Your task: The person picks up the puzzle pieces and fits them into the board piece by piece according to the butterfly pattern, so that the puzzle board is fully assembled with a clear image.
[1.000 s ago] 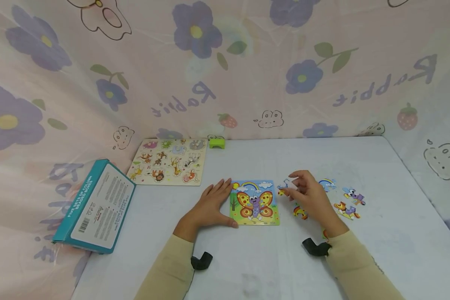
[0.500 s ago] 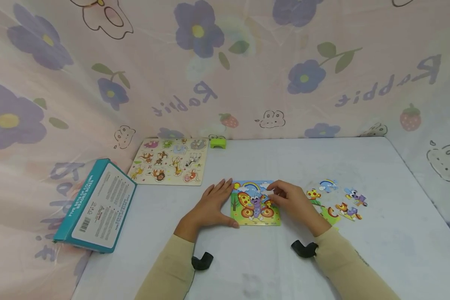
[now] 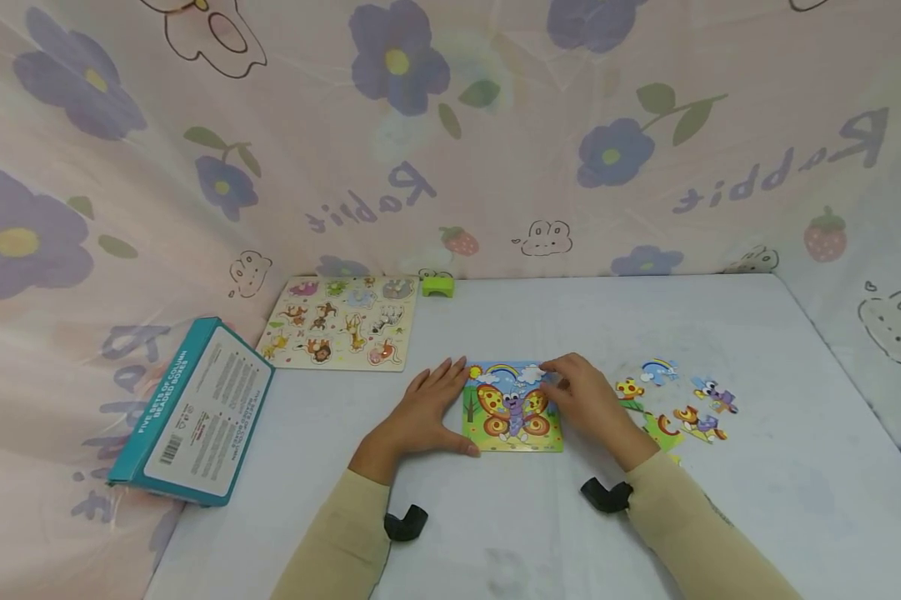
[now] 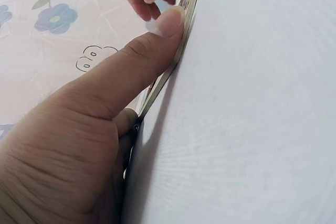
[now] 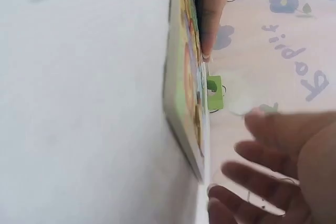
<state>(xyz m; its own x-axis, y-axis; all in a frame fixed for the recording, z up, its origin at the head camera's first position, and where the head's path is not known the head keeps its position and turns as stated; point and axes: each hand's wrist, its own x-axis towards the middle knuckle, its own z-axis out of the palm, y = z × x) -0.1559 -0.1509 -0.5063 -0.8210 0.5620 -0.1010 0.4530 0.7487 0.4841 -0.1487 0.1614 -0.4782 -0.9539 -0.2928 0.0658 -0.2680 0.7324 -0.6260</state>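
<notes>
A square butterfly jigsaw puzzle lies flat on the table in the head view. My left hand rests at its left side, fingers stretched along the upper left and thumb at the lower left corner. In the left wrist view the thumb lies against the puzzle's edge. My right hand is at the puzzle's upper right corner. Its fingers are loose and spread in the right wrist view, with nothing seen between them. Several loose puzzle pieces lie right of this hand.
At the back left lies an animal puzzle board, with a small green block beside it. A teal and white box leans at the left. Patterned fabric hangs behind the table.
My right hand moved left from the loose pieces to the puzzle's upper right, carrying a puzzle piece, and its pinch has loosened there. The left hand stayed at the left edge.
</notes>
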